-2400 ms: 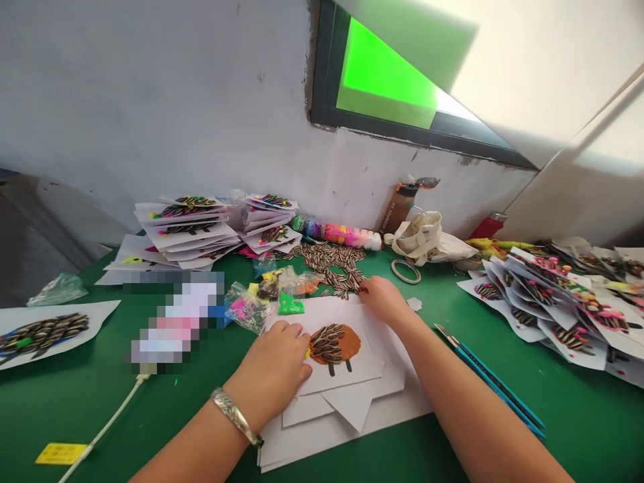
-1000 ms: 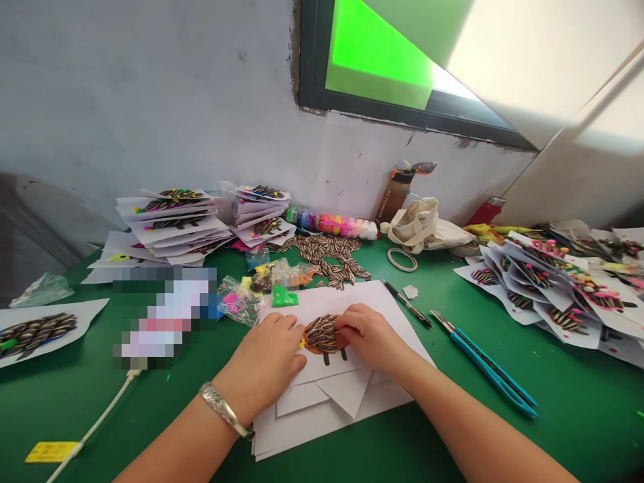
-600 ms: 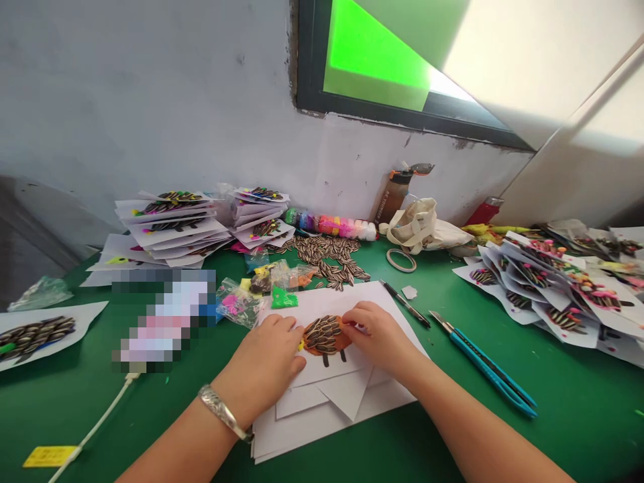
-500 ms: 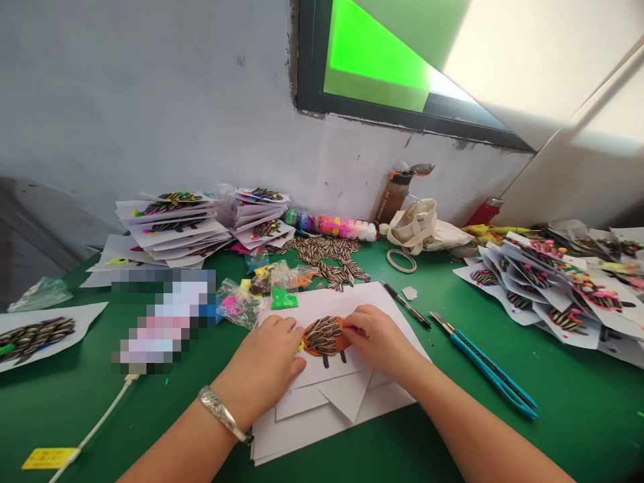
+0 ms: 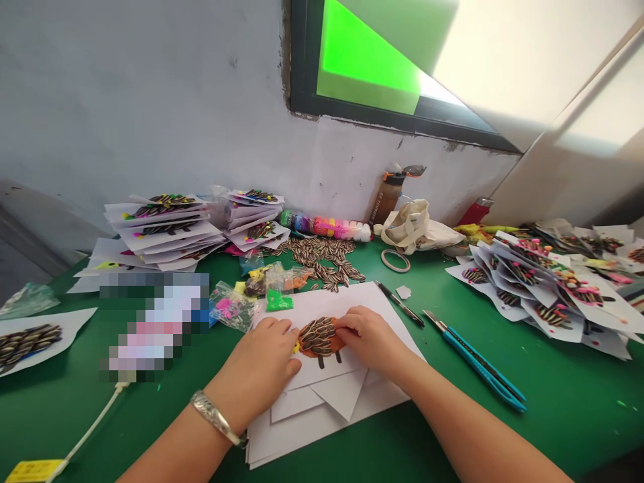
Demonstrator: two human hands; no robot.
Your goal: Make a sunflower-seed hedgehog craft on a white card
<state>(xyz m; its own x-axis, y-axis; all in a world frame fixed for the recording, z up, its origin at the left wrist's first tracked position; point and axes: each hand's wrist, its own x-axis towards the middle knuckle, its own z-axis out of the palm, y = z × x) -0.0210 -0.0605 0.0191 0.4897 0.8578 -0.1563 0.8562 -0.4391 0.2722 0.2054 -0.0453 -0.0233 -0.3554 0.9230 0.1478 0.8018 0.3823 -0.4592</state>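
Note:
On a stack of white paper (image 5: 292,443) lies a sheet with an animal figure made of striped sunflower seeds (image 5: 316,335) over an orange-brown body, with dark legs and a small yellow part at its left end. My left hand (image 5: 266,355) rests on the sheet at the figure's left side, fingers stretched out beside the yellow part. At the figure's right edge, my right hand (image 5: 369,335) has its thumb and fingertips pinched together against the brown body. Whatever lies between those fingertips is hidden. A folded paper flap (image 5: 342,396) shows below the figure.
Loose sunflower seeds (image 5: 322,258) are heaped behind the sheet, beside bags of coloured clay (image 5: 279,300). A pen (image 5: 400,303) and a blue utility knife (image 5: 477,362) lie to the right. Finished-looking seed pictures stand in stacks left (image 5: 166,231) and right (image 5: 533,282).
The whole view has shifted slightly, so things appear a little further left. Both hands keep nearly the same places on the sheet, with the right fingertips still at the figure's right edge.

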